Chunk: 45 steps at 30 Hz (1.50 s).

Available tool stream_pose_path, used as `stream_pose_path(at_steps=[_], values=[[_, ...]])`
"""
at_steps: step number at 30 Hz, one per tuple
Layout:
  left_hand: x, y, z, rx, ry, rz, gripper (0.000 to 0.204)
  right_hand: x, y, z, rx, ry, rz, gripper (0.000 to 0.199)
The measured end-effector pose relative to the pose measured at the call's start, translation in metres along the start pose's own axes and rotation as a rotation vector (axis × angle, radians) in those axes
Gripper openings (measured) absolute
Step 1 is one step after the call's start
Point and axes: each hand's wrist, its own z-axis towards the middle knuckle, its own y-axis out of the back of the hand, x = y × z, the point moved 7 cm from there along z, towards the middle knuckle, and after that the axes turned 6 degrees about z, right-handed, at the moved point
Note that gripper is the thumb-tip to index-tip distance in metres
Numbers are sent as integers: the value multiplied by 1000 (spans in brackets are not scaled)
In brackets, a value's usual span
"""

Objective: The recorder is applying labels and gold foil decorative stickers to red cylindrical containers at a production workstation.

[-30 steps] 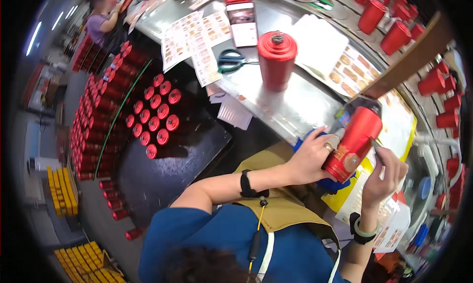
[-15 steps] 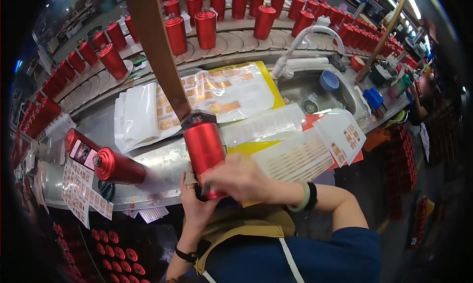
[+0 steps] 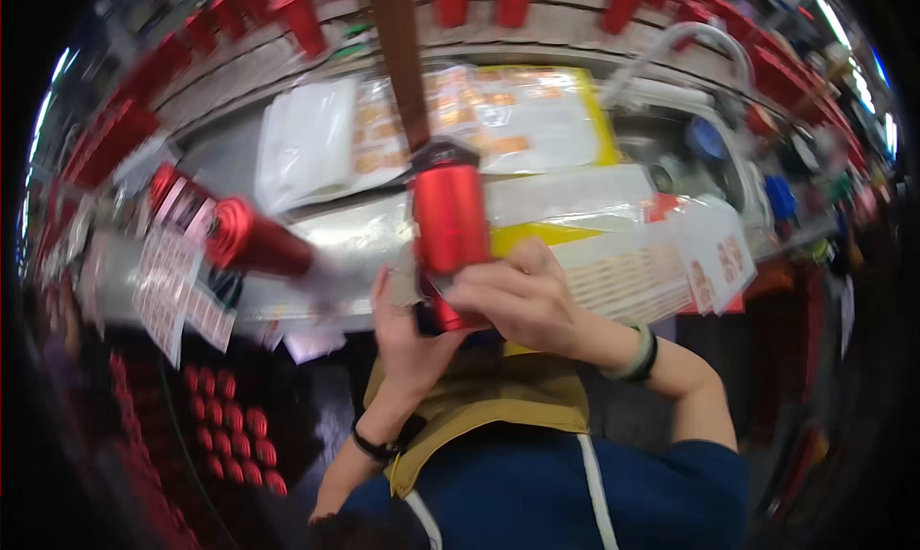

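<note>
A shiny red metal bottle [image 3: 450,219] lies in front of me, its neck end against a dark holder [image 3: 444,154] at the foot of a brown post. My left hand [image 3: 410,347] grips the bottle's near end, thumb up along its left side. Across the lower right side of the bottle is my right hand [image 3: 527,296], its fingers curled in and pressed to the surface. Whatever those fingers pinch is blurred and mostly hidden. Sticker sheets [image 3: 604,277] with rows of strips lie beside my right hand, over yellow and clear film.
Another red bottle [image 3: 264,239] lies at left beside a phone [image 3: 187,205] and hanging sticker sheets [image 3: 163,277]. Gold-printed sheets [image 3: 537,119] cover the counter behind. A sink [image 3: 661,171] with a white faucet [image 3: 690,34] is at right. Red bottles [image 3: 299,21] stand on a curved conveyor.
The whole view has swung, so the counter sits higher and further right, and is blurred. Both hands stay at the bottle's near end; my right fingers have shifted slightly on it.
</note>
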Motion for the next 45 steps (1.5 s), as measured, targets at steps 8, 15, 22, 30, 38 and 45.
stream_pose_path(at_steps=[8,15,22,30,38,45], values=[[3,5,-11,-135,-36,-66,88,4,-1,21,-122,-40,-74,27],[5,-2,-6,-56,72,-184,84,-4,5,25,-170,-239,-181,26],[4,2,-9,-166,90,-133,89,1,-5,14,-68,-128,99,27],[9,-10,-5,32,180,-127,103,22,2,-4,47,137,126,32],[-4,2,-3,-106,-23,-46,105,-23,19,-9,-223,-174,-195,22],[-4,4,-9,-51,-5,46,105,-34,25,-23,-162,-328,77,32]])
